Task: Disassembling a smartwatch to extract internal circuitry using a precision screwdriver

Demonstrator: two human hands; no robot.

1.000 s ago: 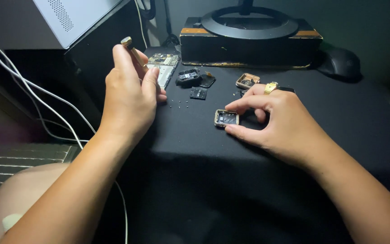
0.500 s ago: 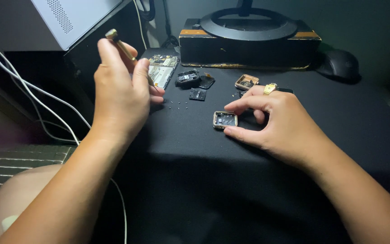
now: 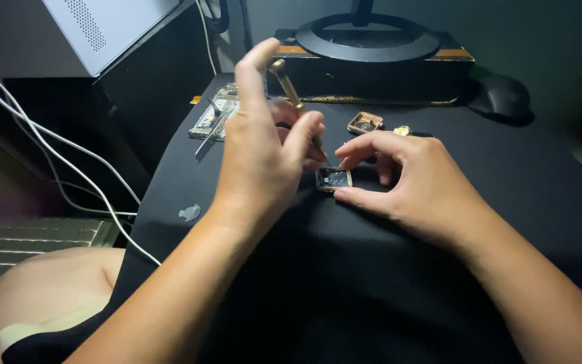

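Left hand (image 3: 264, 162) gripping a screwdriver (image 3: 289, 86), tip hidden; right hand (image 3: 419, 185) pinching a small square casing (image 3: 333, 178).

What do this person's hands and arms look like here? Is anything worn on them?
Both arms are bare up to the frame's edge: no sleeves, gloves, watch or wristband show. The left hand and right hand have short, plain nails. No ring is clearly visible on either hand, though some fingers are hidden. No marks or tattoos show in the dim light.
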